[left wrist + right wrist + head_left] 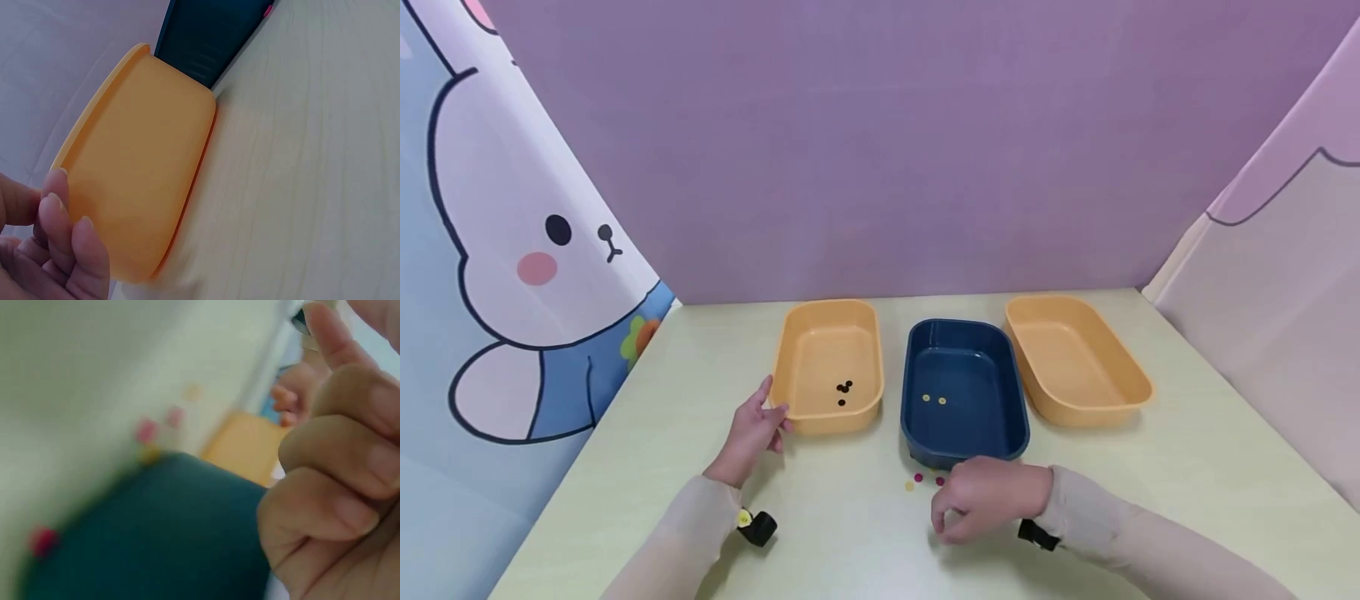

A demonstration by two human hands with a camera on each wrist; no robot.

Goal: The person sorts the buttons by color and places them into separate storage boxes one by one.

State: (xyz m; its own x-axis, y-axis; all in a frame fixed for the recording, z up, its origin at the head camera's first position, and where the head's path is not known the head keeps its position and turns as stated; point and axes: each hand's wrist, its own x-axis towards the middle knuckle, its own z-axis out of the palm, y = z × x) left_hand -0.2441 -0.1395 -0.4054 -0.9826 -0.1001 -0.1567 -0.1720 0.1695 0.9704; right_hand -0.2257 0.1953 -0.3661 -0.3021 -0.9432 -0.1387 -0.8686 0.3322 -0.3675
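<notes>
At the near left corner of the left yellow tray (pixel 827 423), my left hand (pixel 751 433) holds the rim, thumb on the front edge and index finger along the side. Several small black buttons (pixel 842 402) lie in that tray. My right hand (pixel 985 500) is just in front of the dark blue tray (pixel 964 454), its fingers curled and its thumb and index finger bent toward each other. Whether anything small is between their tips is hidden. Two yellow buttons (pixel 942 401) sit in the blue tray. Pink buttons (pixel 918 477) and a yellow one (pixel 909 486) lie before it.
A second yellow tray (pixel 1086 417) stands right of the blue one, close against it. Behind the pale table (pixel 625 467) rises a purple backdrop (pixel 880 167). In the blurred right wrist view, another pink button (pixel 44 540) shows by the blue tray.
</notes>
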